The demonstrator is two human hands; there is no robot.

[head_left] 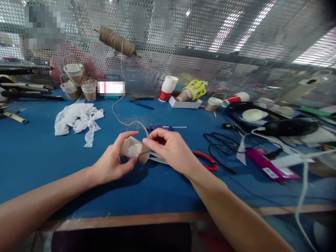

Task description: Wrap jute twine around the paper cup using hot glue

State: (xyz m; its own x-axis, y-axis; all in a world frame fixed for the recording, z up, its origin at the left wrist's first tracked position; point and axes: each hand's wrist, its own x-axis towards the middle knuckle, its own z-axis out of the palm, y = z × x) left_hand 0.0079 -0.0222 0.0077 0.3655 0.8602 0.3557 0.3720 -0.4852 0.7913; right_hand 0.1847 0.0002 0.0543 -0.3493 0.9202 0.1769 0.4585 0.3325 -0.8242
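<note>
My left hand is closed around a white paper cup that lies tilted on its side. Brown twine is wound around one end of the cup. Between thumb and fingers, my right hand pinches the loose strand of twine at the wound end. That strand runs back across the table and up to a spool of twine hung on the mesh. Scissors with red handles lie partly under my right hand. Just behind my hands is a blue glue gun.
White lace is heaped at the left, before several twine-wrapped cups. Stacked paper cups and a white box stand at the back. Cables and a purple power strip clutter the right. Perforated metal mesh rises behind.
</note>
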